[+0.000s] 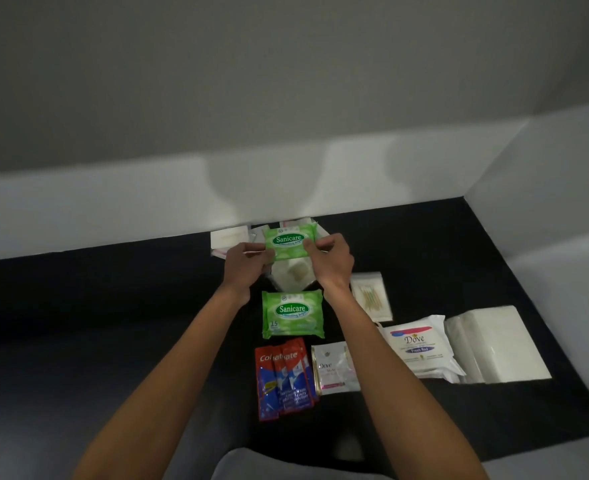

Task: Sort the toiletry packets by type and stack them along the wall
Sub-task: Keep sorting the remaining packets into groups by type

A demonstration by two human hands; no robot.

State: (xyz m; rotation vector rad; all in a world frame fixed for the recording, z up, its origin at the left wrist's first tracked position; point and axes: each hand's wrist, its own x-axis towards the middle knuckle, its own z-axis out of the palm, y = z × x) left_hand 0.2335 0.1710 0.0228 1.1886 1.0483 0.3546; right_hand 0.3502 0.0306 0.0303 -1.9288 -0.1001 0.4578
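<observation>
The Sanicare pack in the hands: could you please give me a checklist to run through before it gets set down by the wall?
1. Grip: left hand and right hand pinch the held Sanicare pack at both ends: ok.
2. Matching second Sanicare pack lies free, nearer the person: ok.
3. Spot at the wall free: pale packets lie beneath: not ok.
4. Held pack touching those packets: cannot tell.
5. Colgate sachets grouped together: ok.

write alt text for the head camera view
The left hand and right hand hold a green Sanicare pack by its ends near the white wall. Nearer the person lie a second Sanicare pack, Colgate sachets, a Dove sachet and a Dove wipes pack.
</observation>
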